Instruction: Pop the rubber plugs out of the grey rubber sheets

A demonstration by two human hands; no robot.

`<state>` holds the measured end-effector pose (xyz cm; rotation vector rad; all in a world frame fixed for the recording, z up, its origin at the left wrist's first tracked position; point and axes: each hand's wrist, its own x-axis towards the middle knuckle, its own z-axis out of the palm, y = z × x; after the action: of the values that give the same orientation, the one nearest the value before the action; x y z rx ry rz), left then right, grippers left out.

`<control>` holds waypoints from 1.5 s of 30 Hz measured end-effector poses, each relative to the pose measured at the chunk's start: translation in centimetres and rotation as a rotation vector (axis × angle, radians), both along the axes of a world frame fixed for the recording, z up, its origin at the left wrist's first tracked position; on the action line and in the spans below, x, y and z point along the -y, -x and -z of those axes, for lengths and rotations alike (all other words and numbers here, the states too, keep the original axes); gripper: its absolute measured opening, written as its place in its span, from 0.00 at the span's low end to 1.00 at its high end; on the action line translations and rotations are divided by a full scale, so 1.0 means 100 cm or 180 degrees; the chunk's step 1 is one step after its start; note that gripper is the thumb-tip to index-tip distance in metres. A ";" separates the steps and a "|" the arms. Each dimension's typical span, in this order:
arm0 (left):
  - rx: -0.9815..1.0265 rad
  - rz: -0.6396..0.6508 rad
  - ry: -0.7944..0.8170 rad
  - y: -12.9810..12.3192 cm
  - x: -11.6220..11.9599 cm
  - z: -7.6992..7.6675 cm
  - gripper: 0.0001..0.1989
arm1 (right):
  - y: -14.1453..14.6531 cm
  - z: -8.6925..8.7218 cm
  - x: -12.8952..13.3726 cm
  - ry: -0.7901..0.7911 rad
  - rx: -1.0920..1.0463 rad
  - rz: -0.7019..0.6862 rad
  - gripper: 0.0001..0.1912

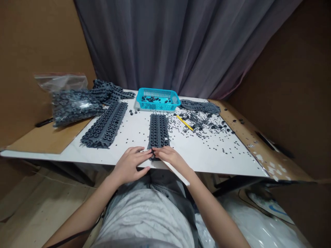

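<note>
A dark grey moulded strip with rows of round rings (159, 131) lies lengthwise in front of me at the table's near edge. My left hand (132, 163) reaches in from the left, fingers stretched out and thumb apart, its fingertips touching the strip's near end. Opposite it, my right hand (172, 158) has its fingers closed around a slim white stick (178, 174), whose rear end points back along my wrist. The stick's front tip is hidden under the fingers. One small white dot (166, 139) shows on the strip's right side.
A blue plastic basket (158, 106) holding small black pieces stands at the back. More ringed strips (106, 125) lie left, beside a filled clear bag (74, 106). Small dark discs (199, 120) and a yellow stick (184, 122) are scattered right; another strip (200, 106) lies behind them.
</note>
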<state>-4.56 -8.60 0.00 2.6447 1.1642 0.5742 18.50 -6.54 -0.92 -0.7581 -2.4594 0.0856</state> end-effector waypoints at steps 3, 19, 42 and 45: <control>-0.0005 -0.0006 -0.0015 0.000 0.000 0.001 0.22 | 0.000 0.006 -0.001 -0.0054 -0.0027 0.0105 0.10; 0.0057 0.0020 0.0078 0.001 0.001 -0.002 0.22 | -0.004 -0.014 0.004 0.0946 -0.1129 0.0098 0.05; -0.0209 0.0095 -0.0221 0.001 0.001 0.003 0.23 | -0.005 -0.006 0.000 0.0396 -0.0371 -0.0014 0.07; -0.0220 0.0072 -0.0271 0.000 0.001 0.004 0.24 | -0.005 -0.004 -0.005 -0.0132 0.0031 -0.0113 0.08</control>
<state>-4.55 -8.73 -0.39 2.7664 1.1514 0.5441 18.95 -6.05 -0.57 -0.6988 -2.4764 0.0441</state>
